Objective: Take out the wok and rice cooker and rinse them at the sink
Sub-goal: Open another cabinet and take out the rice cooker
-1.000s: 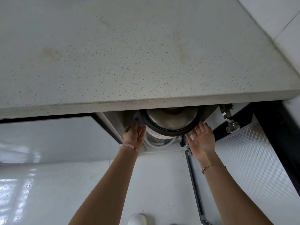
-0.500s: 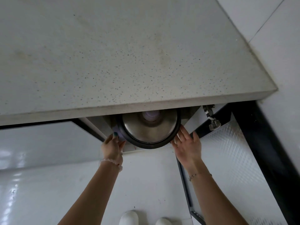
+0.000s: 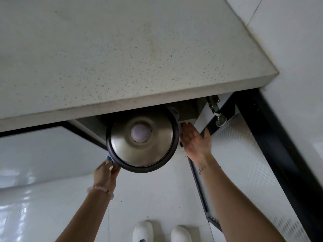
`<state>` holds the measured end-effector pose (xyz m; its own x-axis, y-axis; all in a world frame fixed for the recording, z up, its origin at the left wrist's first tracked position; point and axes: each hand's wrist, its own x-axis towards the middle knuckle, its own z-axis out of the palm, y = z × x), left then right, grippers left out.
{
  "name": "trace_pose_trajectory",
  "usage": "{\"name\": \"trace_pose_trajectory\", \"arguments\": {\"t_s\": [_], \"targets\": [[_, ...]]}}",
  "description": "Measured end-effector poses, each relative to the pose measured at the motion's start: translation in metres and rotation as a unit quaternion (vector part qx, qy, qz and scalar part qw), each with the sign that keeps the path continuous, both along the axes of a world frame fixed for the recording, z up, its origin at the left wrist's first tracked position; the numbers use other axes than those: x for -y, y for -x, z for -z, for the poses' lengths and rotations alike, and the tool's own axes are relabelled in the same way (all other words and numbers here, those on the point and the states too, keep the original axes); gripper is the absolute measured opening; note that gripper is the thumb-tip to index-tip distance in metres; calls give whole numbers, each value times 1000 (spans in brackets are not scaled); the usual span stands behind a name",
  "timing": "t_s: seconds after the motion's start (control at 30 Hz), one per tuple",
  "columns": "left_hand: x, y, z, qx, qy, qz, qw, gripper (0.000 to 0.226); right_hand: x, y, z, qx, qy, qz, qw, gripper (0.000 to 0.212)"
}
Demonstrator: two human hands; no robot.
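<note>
round steel-lidded rice cooker [image 3: 142,137] below speckled grey desk [image 3: 122,58]; left hand [image 3: 104,173] gripping side handle, right hand [image 3: 195,142] flat, released, against side.

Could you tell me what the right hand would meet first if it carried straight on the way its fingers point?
Probably the grey cabinet interior under the speckled countertop; the right hand slides alongside the round steel-lidded rice cooker. Depth is unclear.

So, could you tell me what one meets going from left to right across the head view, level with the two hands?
Left hand → rice cooker → right hand → door hinge → open cabinet door
</note>
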<state>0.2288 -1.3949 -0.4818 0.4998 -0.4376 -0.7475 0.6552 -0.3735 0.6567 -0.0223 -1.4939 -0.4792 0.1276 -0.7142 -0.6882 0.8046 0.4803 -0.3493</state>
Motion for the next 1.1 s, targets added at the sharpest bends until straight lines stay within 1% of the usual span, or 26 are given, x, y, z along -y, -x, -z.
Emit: {"name": "trace_pose_trajectory", "arguments": {"t_s": [0.13, 0.27, 0.33, 0.43, 0.6, 0.73, 0.83, 0.97, 1.1], "targets": [[-9, -3, 3, -13, 11, 15, 1000, 27, 8, -4, -8, 3, 16, -62, 998, 70], [-15, -7, 8, -12, 19, 43, 999, 25, 13, -10, -15, -18, 36, -87, 995, 63], [-17, -9, 10, -9, 23, 52, 998, 26, 13, -8, -14, -36, 42, -96, 994, 54], [-22, -13, 9, -4, 28, 65, 998, 26, 11, -3, -10, -64, 51, -129, 988, 30], [-34, -14, 2, 32, 20, 90, 995, 19, -1, 6, 0, -154, 49, -180, 970, 15], [-51, -11, -6, 51, 6, 106, 993, 20, -24, 11, 6, -193, 24, -188, 963, 14], [-72, -10, -18, 63, 5, 128, 990, 21, -46, 15, -3, -225, 13, -197, 954, 17], [-98, -10, -46, 81, 12, 150, 985, 24, -78, 19, -33, -242, 8, -203, 949, 17], [-121, -8, -96, 92, 13, 150, 984, 23, -109, 22, -80, -246, 4, -189, 951, 16]]}}
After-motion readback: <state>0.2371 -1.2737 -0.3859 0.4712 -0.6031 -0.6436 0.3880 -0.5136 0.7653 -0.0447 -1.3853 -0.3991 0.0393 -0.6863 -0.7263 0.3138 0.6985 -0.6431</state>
